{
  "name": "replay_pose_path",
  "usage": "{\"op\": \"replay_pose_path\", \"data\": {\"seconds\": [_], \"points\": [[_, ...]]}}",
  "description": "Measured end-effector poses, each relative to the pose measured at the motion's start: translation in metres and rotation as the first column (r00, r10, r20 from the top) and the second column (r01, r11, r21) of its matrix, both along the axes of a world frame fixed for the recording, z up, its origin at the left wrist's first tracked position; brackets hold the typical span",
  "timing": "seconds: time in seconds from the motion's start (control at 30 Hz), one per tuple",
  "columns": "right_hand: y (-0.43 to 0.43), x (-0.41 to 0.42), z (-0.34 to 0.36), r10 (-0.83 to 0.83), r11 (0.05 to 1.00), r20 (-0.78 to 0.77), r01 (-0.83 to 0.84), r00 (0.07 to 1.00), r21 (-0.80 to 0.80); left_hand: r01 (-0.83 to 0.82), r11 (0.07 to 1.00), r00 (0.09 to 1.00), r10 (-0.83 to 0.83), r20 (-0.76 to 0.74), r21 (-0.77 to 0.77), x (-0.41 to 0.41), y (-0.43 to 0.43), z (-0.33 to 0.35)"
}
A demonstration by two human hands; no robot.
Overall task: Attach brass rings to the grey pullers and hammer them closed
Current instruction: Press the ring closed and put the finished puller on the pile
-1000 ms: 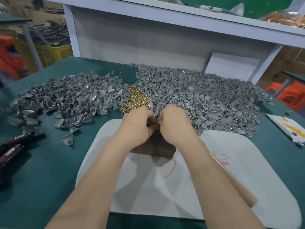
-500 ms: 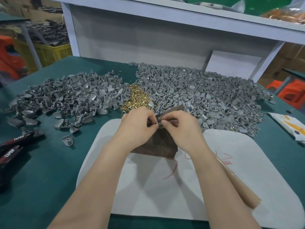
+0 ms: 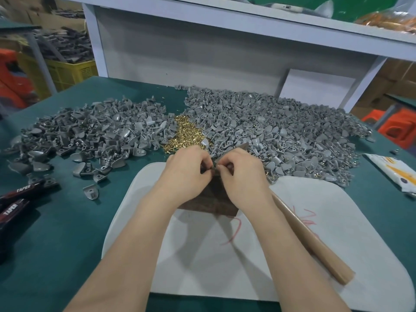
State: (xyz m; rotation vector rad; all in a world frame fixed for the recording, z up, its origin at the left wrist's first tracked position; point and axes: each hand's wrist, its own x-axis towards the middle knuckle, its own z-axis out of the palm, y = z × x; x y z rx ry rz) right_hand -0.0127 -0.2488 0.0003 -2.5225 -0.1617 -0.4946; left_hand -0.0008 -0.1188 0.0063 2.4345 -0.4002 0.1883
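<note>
Right hand (image 3: 243, 176) had closed tighter against left hand (image 3: 189, 172) since half a second earlier. Fingertips of both were curled and pinched one puller (image 3: 213, 169) between them, over the brown block (image 3: 211, 203); no ring could be made out. Brass rings (image 3: 186, 136): heap just beyond the left hand. Wooden handle (image 3: 310, 239), judged the hammer's, lay on the white mat (image 3: 349, 221) under the right forearm, long axis running from wrist toward near right, so the right hand was nearer.

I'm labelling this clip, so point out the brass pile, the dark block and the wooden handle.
brass pile (image 3: 185, 136), head view, middle of the heap.
dark block (image 3: 211, 204), head view, bare top near its front edge.
wooden handle (image 3: 326, 255), head view, mid-shaft.
</note>
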Motion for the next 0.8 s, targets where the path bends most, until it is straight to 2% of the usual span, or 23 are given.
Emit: {"op": "replay_pose_path", "data": {"seconds": [0.37, 0.7, 0.8], "points": [[0.004, -0.003, 0.000, -0.021, 0.998, 0.027, 0.022, 0.999, -0.052, 0.000, 1.000, 1.000, 0.000, 0.002, -0.003, -0.001, -0.001, 0.001], [-0.002, 0.005, 0.005, 0.004, 1.000, -0.105, -0.007, 0.994, -0.031, 0.001, 1.000, 1.000, -0.001, -0.002, -0.006, 0.000, 0.000, 0.000], [-0.019, 0.005, 0.007, 0.018, 0.992, -0.126, -0.002, 0.992, 0.129, -0.004, 1.000, 1.000, 0.004, -0.008, -0.003, -0.002, 0.001, -0.001]]}}
